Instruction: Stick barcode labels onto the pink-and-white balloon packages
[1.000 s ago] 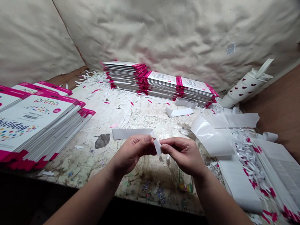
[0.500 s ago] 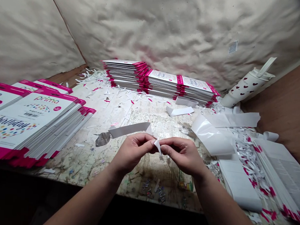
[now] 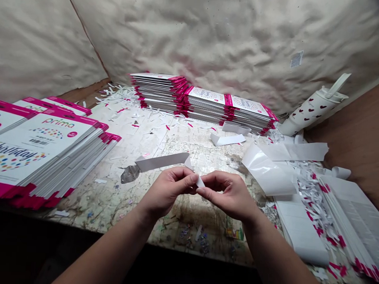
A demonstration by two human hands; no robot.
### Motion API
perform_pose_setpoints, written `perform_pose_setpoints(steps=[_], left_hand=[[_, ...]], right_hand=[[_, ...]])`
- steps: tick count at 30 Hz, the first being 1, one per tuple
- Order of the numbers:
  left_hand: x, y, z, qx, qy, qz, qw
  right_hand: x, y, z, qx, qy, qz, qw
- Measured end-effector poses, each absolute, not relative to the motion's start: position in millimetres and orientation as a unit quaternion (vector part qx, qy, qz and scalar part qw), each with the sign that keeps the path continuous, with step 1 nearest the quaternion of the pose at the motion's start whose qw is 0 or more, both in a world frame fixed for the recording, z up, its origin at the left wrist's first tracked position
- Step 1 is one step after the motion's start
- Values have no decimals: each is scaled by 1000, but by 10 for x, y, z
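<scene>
Over the front middle of the worktable, my left hand [image 3: 172, 189] and my right hand [image 3: 226, 195] meet, thumbs nearly together. Between them is a small white paper strip [image 3: 200, 182], pinched by the thumb and fingers of both hands. Only a short bit of it shows; the rest is hidden by the fingers. Just behind my left hand a longer white strip [image 3: 162, 161] lies folded on the table, its left end beside a dark grey patch [image 3: 130, 174].
Stacks of pink-and-white printed packets [image 3: 49, 149] stand at left, with more packet stacks [image 3: 206, 105] along the back. At right lie glossy backing sheets [image 3: 266, 169], white sheets [image 3: 301, 233] and paper scraps. A white tumbler [image 3: 311, 111] with hearts leans in the back right corner.
The small strip has turned and now shows less between the fingers. My right thumb has moved left, closer to the left thumb. The table's contents stay as they were.
</scene>
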State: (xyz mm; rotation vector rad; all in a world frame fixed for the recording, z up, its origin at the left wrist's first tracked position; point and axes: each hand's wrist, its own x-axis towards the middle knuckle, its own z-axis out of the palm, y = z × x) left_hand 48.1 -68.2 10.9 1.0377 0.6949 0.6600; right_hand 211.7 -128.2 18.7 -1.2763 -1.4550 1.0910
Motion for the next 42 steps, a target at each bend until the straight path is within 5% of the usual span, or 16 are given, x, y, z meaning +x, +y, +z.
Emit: perform_pose_setpoints(steps=[15, 21, 26, 31, 37, 42], left_hand=[[441, -601, -2, 496, 320, 281, 757], [373, -473, -47, 506, 407, 287, 704], [577, -524, 39, 585, 395, 302, 640], [804, -193, 318, 771, 273, 391, 421], [414, 399, 722, 858, 290, 116, 408], [-266, 430, 483, 760, 399, -53, 511]], right_hand=[[2281, -1096, -4, -558, -471, 487, 479], [2840, -836, -93, -761, -414, 223, 447], [2468, -1079, 163, -613, -705, 138, 329], [2197, -948, 237, -587, -674, 90, 440], [2760, -967, 509, -584, -517, 137, 611], [3106, -1300, 195, -638, -450, 403, 478]])
